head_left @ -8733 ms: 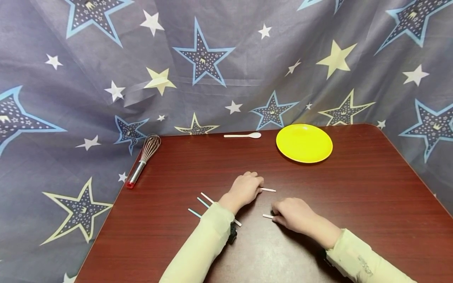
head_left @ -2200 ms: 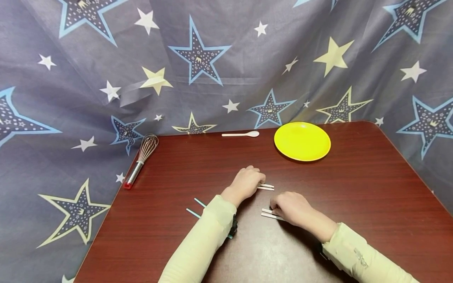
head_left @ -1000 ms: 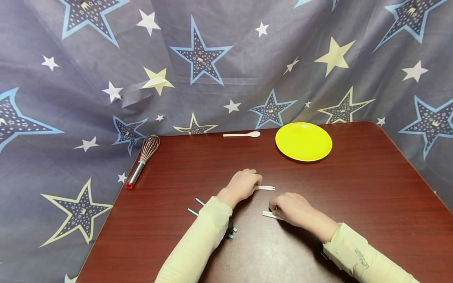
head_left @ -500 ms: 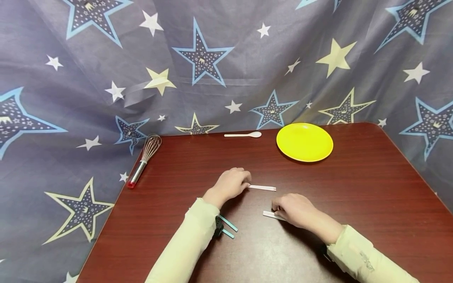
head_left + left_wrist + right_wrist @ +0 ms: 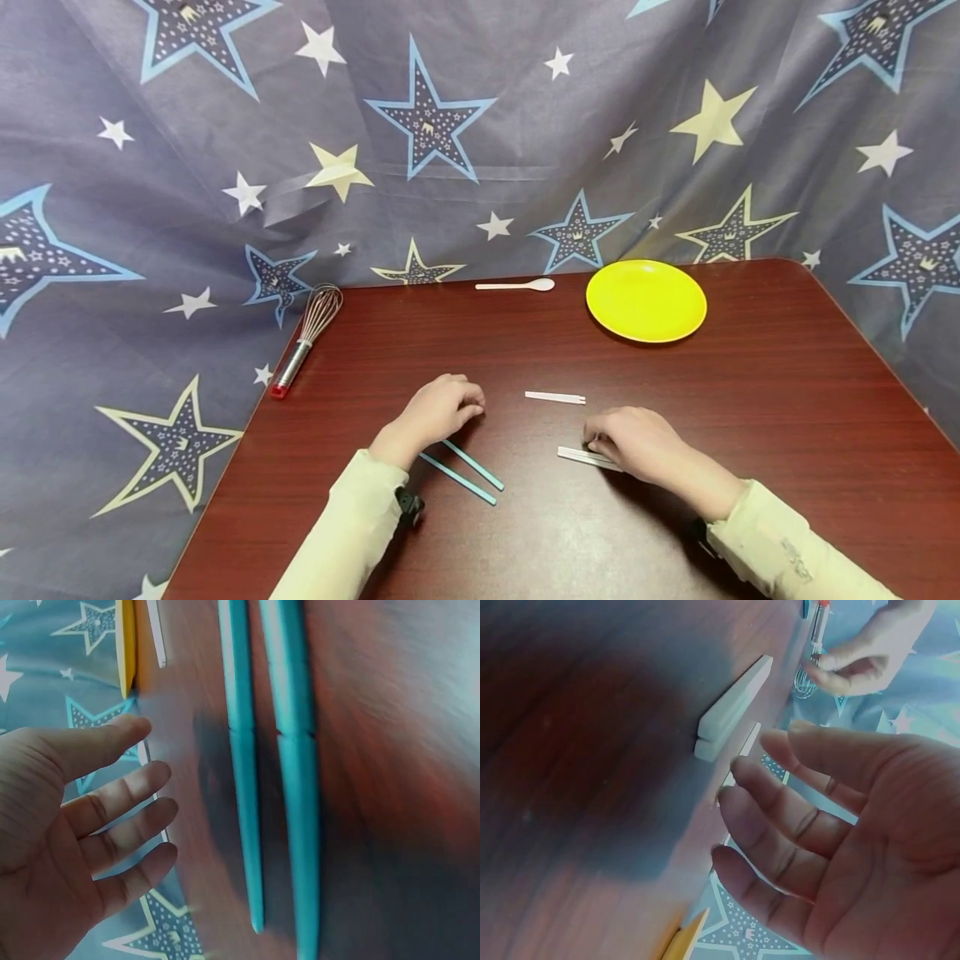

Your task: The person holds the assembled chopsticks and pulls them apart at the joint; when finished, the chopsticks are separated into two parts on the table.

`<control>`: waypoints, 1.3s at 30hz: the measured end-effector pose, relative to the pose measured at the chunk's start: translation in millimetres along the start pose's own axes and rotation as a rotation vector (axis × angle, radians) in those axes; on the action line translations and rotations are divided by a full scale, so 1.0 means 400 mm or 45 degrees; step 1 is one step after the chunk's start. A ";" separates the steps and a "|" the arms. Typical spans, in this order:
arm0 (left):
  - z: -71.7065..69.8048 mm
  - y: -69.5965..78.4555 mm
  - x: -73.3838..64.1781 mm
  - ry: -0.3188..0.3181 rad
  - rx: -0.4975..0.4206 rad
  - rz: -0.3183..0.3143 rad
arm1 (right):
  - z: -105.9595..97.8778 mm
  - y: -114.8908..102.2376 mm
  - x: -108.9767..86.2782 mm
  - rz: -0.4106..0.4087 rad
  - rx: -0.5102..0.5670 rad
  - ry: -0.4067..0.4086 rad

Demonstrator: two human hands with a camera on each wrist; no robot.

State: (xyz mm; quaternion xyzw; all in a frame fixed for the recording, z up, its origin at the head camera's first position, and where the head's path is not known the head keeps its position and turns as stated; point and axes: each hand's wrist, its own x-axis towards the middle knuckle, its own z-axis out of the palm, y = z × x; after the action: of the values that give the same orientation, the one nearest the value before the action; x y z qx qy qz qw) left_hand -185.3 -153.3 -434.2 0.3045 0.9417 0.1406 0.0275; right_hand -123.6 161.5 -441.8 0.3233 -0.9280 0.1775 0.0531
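Observation:
My left hand (image 5: 438,408) hovers over two blue chopsticks (image 5: 472,471) on the table, its fingers loosely spread and apart from them. A seam runs across each blue chopstick (image 5: 296,735) in the left wrist view. The right hand (image 5: 637,442) is beside two short, thick white chopstick halves (image 5: 573,455), lying side by side. In the right wrist view these halves (image 5: 733,705) are separate from its relaxed fingers. Farther back, two thin white chopstick halves (image 5: 555,398) lie together. The left hand hides the far ends of the blue chopsticks in the head view.
A yellow plate (image 5: 647,302) stands at the back right. Along the back edge lies a white spoon (image 5: 517,285). A whisk (image 5: 307,337) with a red-tipped handle is at the left edge, and a star-patterned cloth (image 5: 480,125) hangs behind the table.
Each white half gained a second beside it; the white chopstick near the blue ones is gone from there. My left hand has released the thin halves and moved left over the blue chopsticks.

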 end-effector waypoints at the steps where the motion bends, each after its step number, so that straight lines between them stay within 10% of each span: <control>1: -0.001 -0.003 -0.010 -0.007 -0.007 -0.002 | -0.001 0.002 -0.001 0.003 0.004 0.002; 17: -0.005 -0.024 -0.099 -0.097 0.008 -0.049 | -0.011 0.020 -0.009 0.027 0.018 0.006; 39: 0.017 -0.019 -0.093 -0.006 0.172 0.030 | -0.009 0.029 -0.012 0.053 0.025 0.005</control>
State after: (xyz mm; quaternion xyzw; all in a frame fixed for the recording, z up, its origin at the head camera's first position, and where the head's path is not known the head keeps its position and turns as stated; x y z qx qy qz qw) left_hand -158.5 -179.3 -444.0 0.3172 0.9453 0.0762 0.0075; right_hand -127.1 173.8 -442.9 0.3042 -0.9326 0.1884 0.0481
